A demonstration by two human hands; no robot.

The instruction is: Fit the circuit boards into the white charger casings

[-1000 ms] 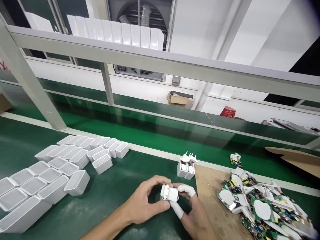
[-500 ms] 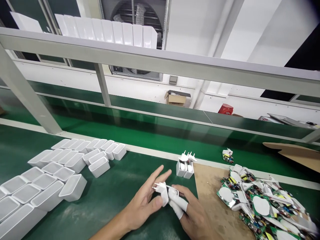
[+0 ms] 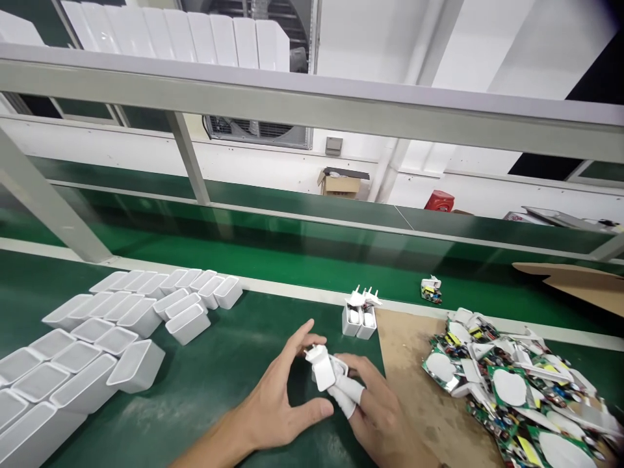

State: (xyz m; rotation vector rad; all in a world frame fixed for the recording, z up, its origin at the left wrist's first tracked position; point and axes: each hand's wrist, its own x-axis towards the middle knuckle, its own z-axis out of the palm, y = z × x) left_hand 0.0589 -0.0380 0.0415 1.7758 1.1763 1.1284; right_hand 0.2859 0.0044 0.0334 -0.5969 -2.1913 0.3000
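My right hand (image 3: 377, 406), with white covers on two fingers, grips a white plug adapter (image 3: 322, 369) above the green tabletop. The adapter's flat white face is turned up, and part of a white case shows behind it under my fingers. My left hand (image 3: 275, 400) is open on the adapter's left side, thumb and fingers spread around it. Whether its far fingertips touch the adapter, I cannot tell. Just beyond the hands stand two white cases (image 3: 351, 323) with pronged plug tops resting over their openings.
Rows of open white cases (image 3: 90, 361) cover the left of the table. A heap of circuit boards (image 3: 511, 390) lies on and beside a brown board (image 3: 404, 364) at right. One circuit board (image 3: 431, 289) sits on the green belt (image 3: 292, 263). A metal rail (image 3: 312, 97) crosses above.
My left thumb and fingers have come away from the adapter and spread. The adapter has turned in my right hand, its flat face now up. The view has shifted slightly.
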